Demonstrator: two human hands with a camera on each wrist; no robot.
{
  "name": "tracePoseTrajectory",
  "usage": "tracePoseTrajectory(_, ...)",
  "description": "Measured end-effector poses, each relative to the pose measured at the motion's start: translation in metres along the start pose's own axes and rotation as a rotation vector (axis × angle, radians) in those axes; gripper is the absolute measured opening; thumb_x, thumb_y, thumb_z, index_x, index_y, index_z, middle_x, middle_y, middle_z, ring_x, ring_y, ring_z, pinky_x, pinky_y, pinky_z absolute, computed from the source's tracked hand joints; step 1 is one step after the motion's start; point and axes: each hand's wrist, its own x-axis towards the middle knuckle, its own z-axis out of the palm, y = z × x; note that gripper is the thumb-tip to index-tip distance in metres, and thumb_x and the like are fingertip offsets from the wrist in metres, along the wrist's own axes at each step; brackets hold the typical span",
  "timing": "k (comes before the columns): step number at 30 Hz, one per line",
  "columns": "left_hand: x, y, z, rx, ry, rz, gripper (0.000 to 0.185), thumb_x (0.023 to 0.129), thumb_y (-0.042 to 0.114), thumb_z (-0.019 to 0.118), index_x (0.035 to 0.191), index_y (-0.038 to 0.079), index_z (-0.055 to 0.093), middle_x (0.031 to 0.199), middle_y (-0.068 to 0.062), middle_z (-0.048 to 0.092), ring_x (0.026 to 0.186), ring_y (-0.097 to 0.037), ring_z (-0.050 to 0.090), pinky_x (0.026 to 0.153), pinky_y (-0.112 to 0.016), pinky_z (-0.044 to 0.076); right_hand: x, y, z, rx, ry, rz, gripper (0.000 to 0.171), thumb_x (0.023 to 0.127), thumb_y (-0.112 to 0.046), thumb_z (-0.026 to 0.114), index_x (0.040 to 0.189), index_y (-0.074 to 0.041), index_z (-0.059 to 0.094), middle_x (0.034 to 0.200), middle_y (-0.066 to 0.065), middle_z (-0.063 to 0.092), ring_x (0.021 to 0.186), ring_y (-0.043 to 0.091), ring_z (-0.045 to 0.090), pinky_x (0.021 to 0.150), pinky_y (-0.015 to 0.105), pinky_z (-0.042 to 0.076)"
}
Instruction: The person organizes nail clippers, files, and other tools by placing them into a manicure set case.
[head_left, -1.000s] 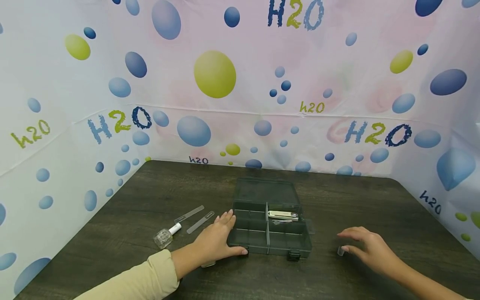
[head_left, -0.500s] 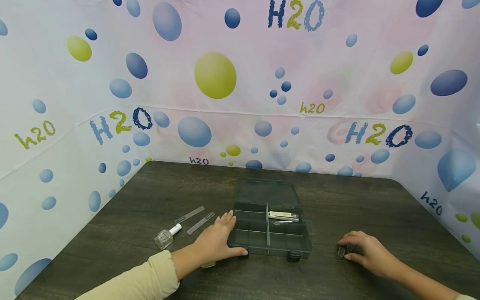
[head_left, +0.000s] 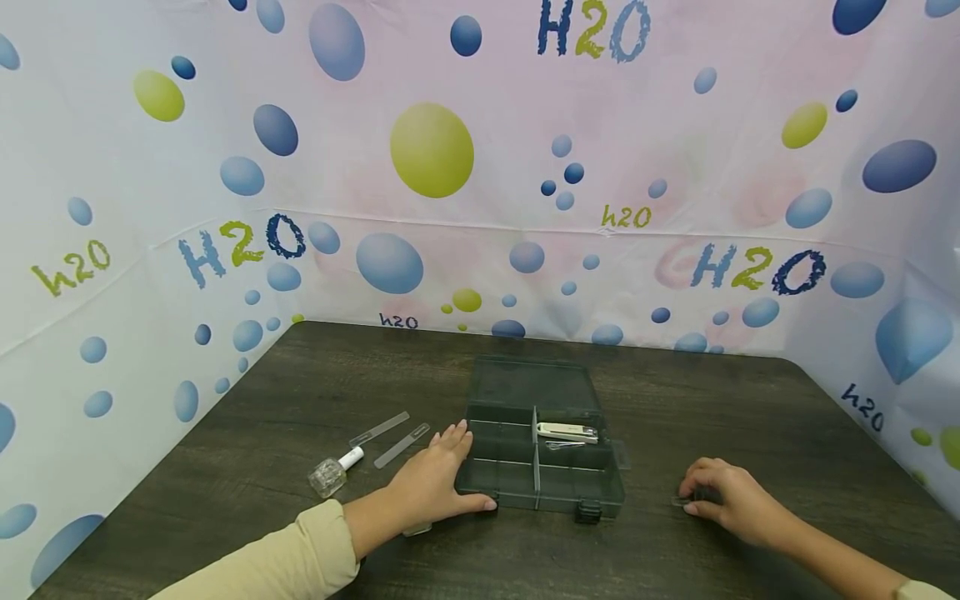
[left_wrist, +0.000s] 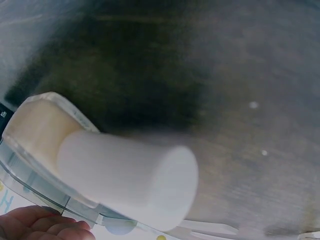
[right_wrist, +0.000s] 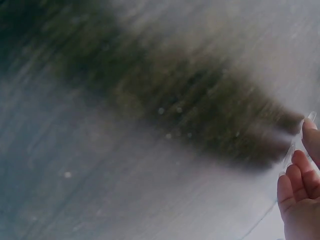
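My left hand [head_left: 431,479] rests against the left side of an open, dark translucent compartment box [head_left: 573,504], its fingers extended and the thumb at the front edge. Inside the back right compartment lie a cream nail clipper [head_left: 567,432] and some thin metal pins [head_left: 565,446]. To the right of the box, my right hand [head_left: 731,500] pinches a small clear plastic piece [head_left: 679,502] low over the table. The right wrist view shows clear slivers [right_wrist: 290,156] at the fingertips; their exact shape is unclear.
Left of the box lie a clear nail polish bottle [head_left: 327,477] with a white cap and two clear strips [head_left: 380,429]. Another bottle, beige with a white cap [left_wrist: 125,175], stands out in the left wrist view; the left forearm mostly hides it from the head. The box lid [head_left: 534,383] leans back.
My right hand's fingers have drawn closer together, and the clear piece, upright earlier, now appears lower and flatter at the fingertips. The left hand and box have stayed put.
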Motion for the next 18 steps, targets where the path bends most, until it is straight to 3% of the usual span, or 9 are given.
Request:
tracePoseTrajectory(9, 0.001, 0.000, 0.000, 0.000, -0.001, 0.003, 0.090, 0.075, 0.055, 0.069, 0.136, -0.007, 0.041, 0.146, -0.024, 0.033, 0.135, -0.037, 0.035, 0.107, -0.047, 0.035, 0.004, -0.004, 0.001, 0.044, 0.027, 0.043, 0.017, 0.073, -0.015, 0.076, 0.079, -0.018, 0.060, 0.080, -0.010, 0.056, 0.072, -0.007, 0.043, 0.056, 0.021, 0.042)
tracePoseTrajectory(16, 0.000, 0.000, 0.001, 0.004, -0.001, 0.002, 0.090, 0.075, 0.055, 0.069, 0.136, -0.007, 0.041, 0.146, -0.025, 0.033, 0.135, -0.037, 0.034, 0.107, -0.047, 0.036, 0.023, -0.025, -0.007, 0.111, 0.133, 0.148, 0.015, 0.072, -0.005, 0.073, 0.081, -0.013, 0.063, 0.078, -0.004, 0.061, 0.070, -0.009, 0.048, 0.056, 0.018, 0.046)
tracePoseTrajectory(18, 0.000, 0.000, 0.001, 0.003, -0.001, 0.002, 0.090, 0.076, 0.055, 0.069, 0.136, -0.007, 0.041, 0.146, -0.025, 0.033, 0.135, -0.037, 0.034, 0.106, -0.047, 0.036, 0.029, -0.032, -0.007, 0.128, 0.168, 0.140, 0.016, 0.072, -0.004, 0.074, 0.081, -0.013, 0.064, 0.078, -0.004, 0.061, 0.068, -0.008, 0.049, 0.055, 0.018, 0.047)
